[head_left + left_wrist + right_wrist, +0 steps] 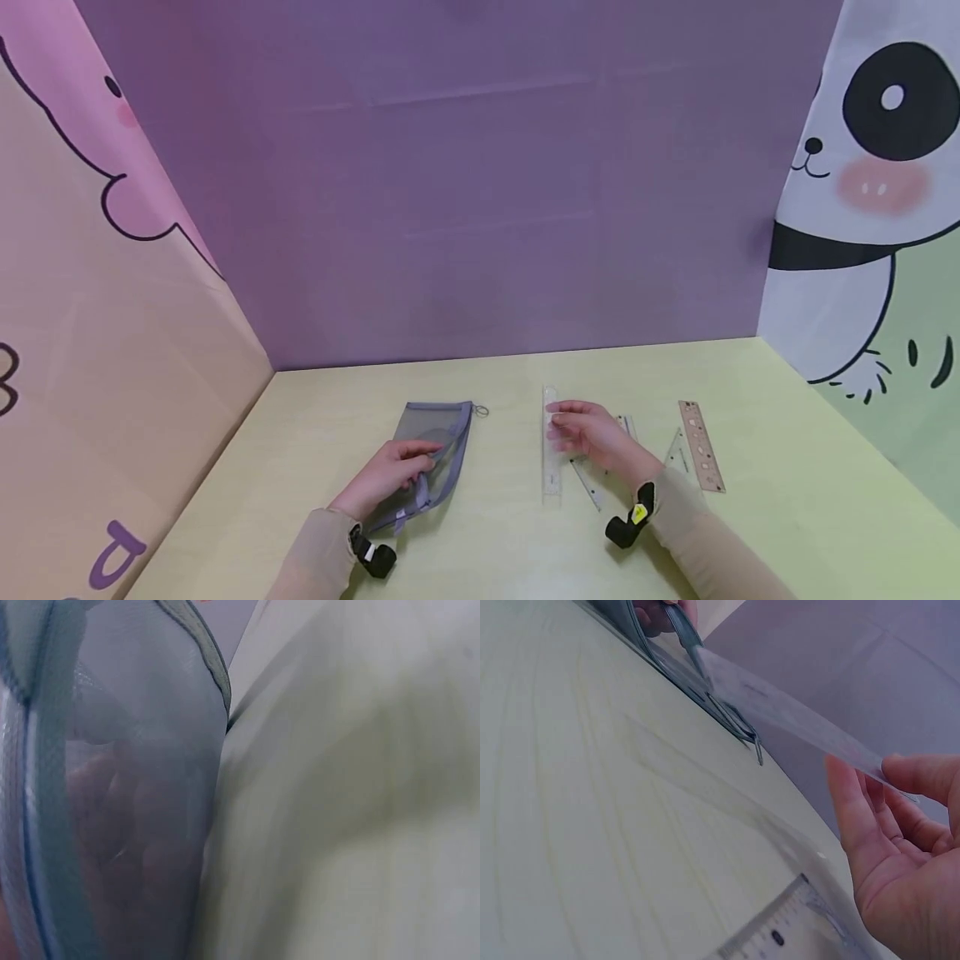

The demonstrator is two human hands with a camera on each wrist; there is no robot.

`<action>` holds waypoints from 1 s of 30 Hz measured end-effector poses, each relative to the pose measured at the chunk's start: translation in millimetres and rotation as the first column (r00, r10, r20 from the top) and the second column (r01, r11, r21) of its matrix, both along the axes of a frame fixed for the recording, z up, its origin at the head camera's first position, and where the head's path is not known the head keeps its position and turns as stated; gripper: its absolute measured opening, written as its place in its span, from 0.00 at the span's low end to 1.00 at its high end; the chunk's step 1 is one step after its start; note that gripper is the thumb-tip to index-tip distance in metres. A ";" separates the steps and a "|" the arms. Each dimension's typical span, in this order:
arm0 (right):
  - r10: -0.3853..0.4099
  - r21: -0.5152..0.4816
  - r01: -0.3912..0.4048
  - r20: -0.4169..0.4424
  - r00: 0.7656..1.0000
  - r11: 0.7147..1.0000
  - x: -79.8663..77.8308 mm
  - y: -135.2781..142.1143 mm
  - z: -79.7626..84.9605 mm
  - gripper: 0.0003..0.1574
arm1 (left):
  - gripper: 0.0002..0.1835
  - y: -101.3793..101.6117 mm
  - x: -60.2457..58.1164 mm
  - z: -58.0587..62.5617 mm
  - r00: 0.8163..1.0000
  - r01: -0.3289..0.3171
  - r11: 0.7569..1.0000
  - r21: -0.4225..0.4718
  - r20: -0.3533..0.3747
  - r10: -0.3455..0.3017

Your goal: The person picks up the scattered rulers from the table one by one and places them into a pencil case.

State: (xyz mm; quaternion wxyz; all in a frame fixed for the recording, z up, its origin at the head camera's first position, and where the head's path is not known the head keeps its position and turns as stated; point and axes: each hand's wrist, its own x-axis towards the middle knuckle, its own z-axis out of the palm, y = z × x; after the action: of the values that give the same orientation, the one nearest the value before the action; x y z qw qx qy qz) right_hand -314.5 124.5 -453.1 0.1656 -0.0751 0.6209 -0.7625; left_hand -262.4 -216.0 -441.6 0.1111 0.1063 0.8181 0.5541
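In the head view my left hand grips a grey-blue mesh zip pouch by its edge, with the thumb and fingers closed on the fabric. Sheer mesh and a zipper band fill the left side of the left wrist view, with fingers blurred behind it. My right hand pinches a clear ruler near one end, between thumb and fingers. The ruler is raised off the table, and its shadow falls below it. Beneath the right hand lies a clear measuring piece with markings, partly hidden.
To the right of my right hand lie a clear set square and a pinkish stencil ruler. The pale wood-grain table meets a purple backdrop at the rear. Printed cartoon panels stand on both sides.
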 end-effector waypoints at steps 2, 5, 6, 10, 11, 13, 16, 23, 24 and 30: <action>0.004 -0.002 -0.004 0.007 1.000 1.000 0.2 -2.4 -1.4 0.14 | 0.22 -0.2 0.6 0.5 1.000 -0.003 1.000 0.001 0.003 0.003; 0.018 0.013 -0.018 0.009 1.000 1.000 0.2 -7.1 -2.5 0.15 | 0.22 -0.1 0.8 0.6 1.000 -0.014 1.000 0.001 -0.003 0.014; 0.025 0.019 -0.025 0.008 1.000 0.999 0.1 -9.0 -2.5 0.16 | 0.22 0.0 0.8 0.6 1.000 -0.019 1.000 -0.001 -0.007 0.019; 0.060 0.040 -0.060 0.002 0.998 0.997 -0.8 -18.0 -1.6 0.17 | 0.21 1.1 1.0 1.9 0.999 -0.033 0.999 -0.008 -0.030 0.033; 0.069 0.043 -0.069 0.002 0.998 0.997 -1.3 -20.2 -1.3 0.17 | 0.21 1.6 1.2 2.6 0.999 -0.036 0.999 -0.014 -0.036 0.036; 0.082 0.052 -0.082 0.006 0.997 0.995 -2.1 -24.5 -0.4 0.16 | 0.21 2.4 1.2 3.7 0.998 -0.044 0.999 -0.023 -0.053 0.043; 0.097 0.070 -0.097 0.010 0.995 0.993 -3.4 -30.7 0.6 0.16 | 0.20 3.3 0.8 4.2 0.996 -0.059 0.998 -0.037 -0.074 0.056; 0.109 0.088 -0.112 0.043 0.993 0.990 -4.7 -45.2 0.4 0.15 | 0.19 4.1 -0.8 1.3 0.991 -0.080 0.995 -0.053 -0.111 0.073; 0.111 0.081 -0.116 0.055 0.992 0.990 -4.8 -47.1 0.3 0.15 | 0.19 4.2 -0.4 1.6 0.991 -0.077 0.996 -0.052 -0.114 0.071; 0.162 0.050 -0.167 0.087 0.983 0.985 -2.6 -58.0 3.1 0.14 | 0.19 5.4 4.1 6.4 0.990 -0.066 0.997 -0.042 -0.126 0.060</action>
State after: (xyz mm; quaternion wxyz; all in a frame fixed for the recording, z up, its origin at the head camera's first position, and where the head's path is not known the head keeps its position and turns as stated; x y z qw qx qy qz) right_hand -317.1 66.6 -450.0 0.2557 -0.0897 0.6268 -0.7305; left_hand -258.4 -210.6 -435.3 0.0448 0.1121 0.8388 0.5308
